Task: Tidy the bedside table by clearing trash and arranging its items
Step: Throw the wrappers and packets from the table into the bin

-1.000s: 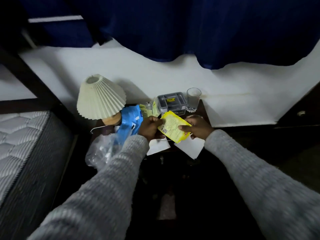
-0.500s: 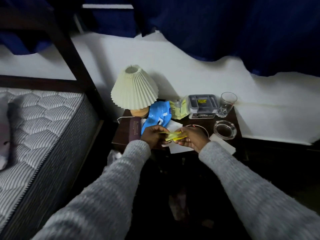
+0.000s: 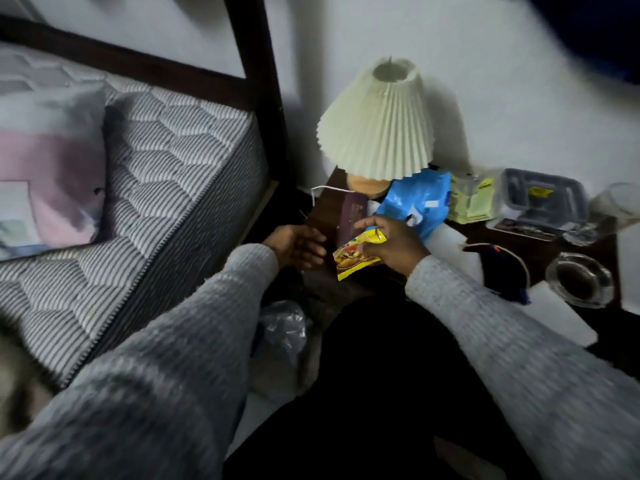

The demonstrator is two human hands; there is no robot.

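Observation:
My right hand (image 3: 391,242) grips a folded yellow snack wrapper (image 3: 358,252) over the left front corner of the dark bedside table (image 3: 554,261). My left hand (image 3: 298,245) hovers just left of it, fingers apart and holding nothing. Behind the hands a blue plastic packet (image 3: 420,202) leans against the lamp (image 3: 377,123) with its pleated cream shade. A clear plastic bag (image 3: 282,329) sits low on the floor between the bed and the table. The frame is blurred by motion.
On the table lie a maroon booklet (image 3: 353,216), a pale yellow-green pack (image 3: 472,200), a clear plastic container (image 3: 540,195), a drinking glass (image 3: 613,206), a glass ashtray (image 3: 580,280), white papers (image 3: 557,317) and a dark pouch (image 3: 502,271). The mattress (image 3: 149,188) and dark bedpost (image 3: 263,81) stand at the left.
The view has swung left and down towards the bed. My left hand has let go of the yellow wrapper and moved left; my right hand alone now holds it, folded.

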